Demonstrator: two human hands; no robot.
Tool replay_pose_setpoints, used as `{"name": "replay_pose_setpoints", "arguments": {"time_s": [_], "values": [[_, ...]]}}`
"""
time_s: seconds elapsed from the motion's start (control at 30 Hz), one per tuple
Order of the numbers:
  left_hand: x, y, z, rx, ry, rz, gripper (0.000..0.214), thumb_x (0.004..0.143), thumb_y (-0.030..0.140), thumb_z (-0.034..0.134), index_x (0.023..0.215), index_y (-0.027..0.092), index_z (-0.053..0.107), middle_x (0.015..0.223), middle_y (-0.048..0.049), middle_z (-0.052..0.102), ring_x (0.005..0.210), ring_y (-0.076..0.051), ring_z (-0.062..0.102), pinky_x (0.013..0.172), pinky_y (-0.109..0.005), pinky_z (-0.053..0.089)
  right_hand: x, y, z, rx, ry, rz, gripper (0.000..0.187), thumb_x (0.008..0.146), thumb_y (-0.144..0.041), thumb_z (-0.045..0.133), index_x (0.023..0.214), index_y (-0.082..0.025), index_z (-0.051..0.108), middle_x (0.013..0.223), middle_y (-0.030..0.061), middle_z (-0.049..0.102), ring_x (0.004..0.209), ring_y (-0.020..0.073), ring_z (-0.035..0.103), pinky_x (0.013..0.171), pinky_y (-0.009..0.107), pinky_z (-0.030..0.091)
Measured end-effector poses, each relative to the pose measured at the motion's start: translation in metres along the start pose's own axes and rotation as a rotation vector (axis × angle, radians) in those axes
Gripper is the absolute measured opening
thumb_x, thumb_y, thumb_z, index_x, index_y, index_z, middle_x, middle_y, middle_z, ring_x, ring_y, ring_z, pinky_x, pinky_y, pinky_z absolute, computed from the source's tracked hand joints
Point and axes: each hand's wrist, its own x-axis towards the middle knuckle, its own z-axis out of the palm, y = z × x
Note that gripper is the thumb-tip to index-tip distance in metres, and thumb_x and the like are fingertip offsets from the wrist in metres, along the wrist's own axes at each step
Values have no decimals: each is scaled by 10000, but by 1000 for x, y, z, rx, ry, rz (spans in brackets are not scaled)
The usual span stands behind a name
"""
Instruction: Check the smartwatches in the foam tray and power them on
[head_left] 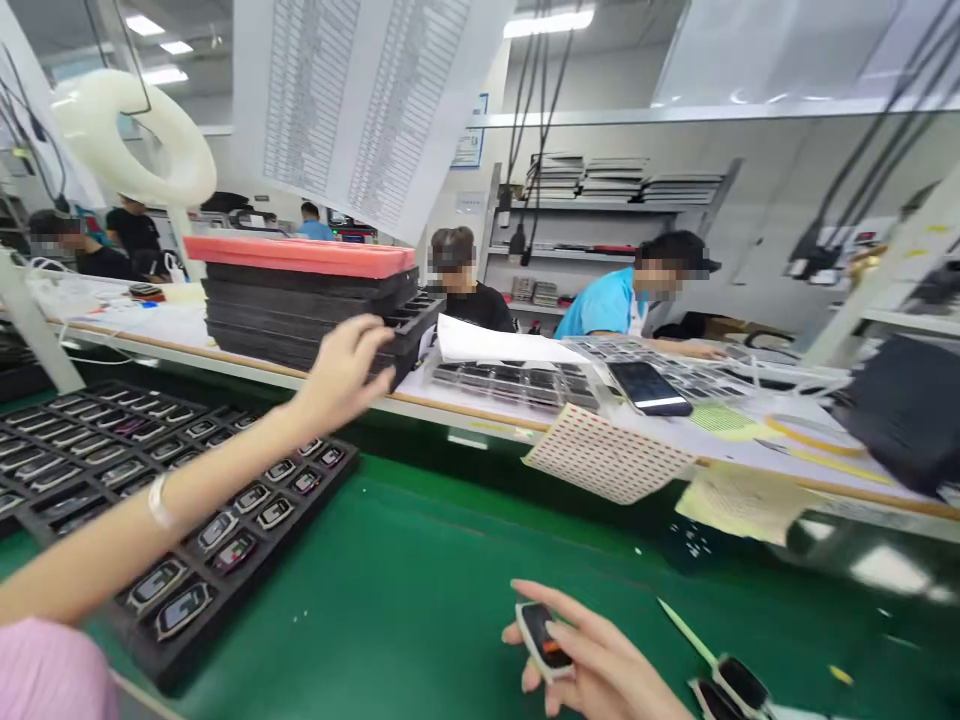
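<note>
My left hand (346, 372) reaches out over the green mat to a stack of black trays (300, 310) topped by a red tray (300, 256); its fingers curl on the edge of one black tray in the stack. My right hand (592, 660) sits low near the front edge and holds a small black device with an orange mark (541, 636) between thumb and fingers. A black tray filled with several small screen parts (150, 470) lies under my left forearm.
Two more small black devices (731, 690) and a pale stick (686, 630) lie right of my right hand. A phone (649, 388), a dotted sheet (607, 455), papers and clear trays sit on the raised bench. Two people work behind it.
</note>
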Motion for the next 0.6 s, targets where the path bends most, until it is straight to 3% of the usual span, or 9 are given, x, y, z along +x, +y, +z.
{"name": "replay_pose_setpoints", "arguments": {"time_s": [0.13,0.23,0.3,0.37,0.43,0.5,0.6], "values": [[78,-104,-10,216,27,-148,544,804,378,614,1267,162,428,1382,-212,363,1306,-383,300,1026,-542,260,28,-66,9,-283,2,-75,661,693,-345,815,1283,-218,545,1118,146,620,820,247,645,669,361,502],[106,-155,-12,229,-135,-167,474,766,410,660,1137,156,511,1221,-189,519,1188,-386,421,1004,-575,247,56,-108,28,-458,-73,-140,677,691,-306,819,1296,-229,524,1080,124,621,813,254,652,690,387,516],[117,-175,-13,144,-168,-167,425,752,400,680,1080,170,534,1109,-135,582,1068,-335,509,970,-517,317,80,-139,46,-595,-142,-201,589,696,-283,813,1230,-222,570,1004,103,636,797,259,651,672,387,526],[128,-188,-14,48,-107,-166,431,740,396,697,1075,175,542,1079,-100,592,1015,-295,537,938,-451,367,111,-174,67,-786,-152,-344,471,700,-273,804,1133,-213,628,932,83,645,772,248,627,643,370,530],[139,-196,-16,-10,-27,-171,457,730,393,711,1092,168,550,1095,-94,589,1036,-285,535,947,-432,372,147,-210,89,-980,-102,-615,405,653,-283,829,1023,-201,686,915,70,649,794,244,598,642,340,511],[149,-202,-18,-42,30,-173,483,722,380,722,1123,167,556,1131,-100,588,1088,-291,519,981,-440,354,188,-244,114,-1151,-45,-792,408,662,-347,817,1009,-166,701,869,60,641,807,242,576,667,341,488],[160,-206,-19,-74,110,-184,521,726,376,727,1173,177,548,1177,-108,588,1155,-304,488,1018,-446,331,250,-285,151,-1290,5,-843,404,771,-393,728,1043,-98,682,790,42,616,721,181,555,680,323,470]]}}
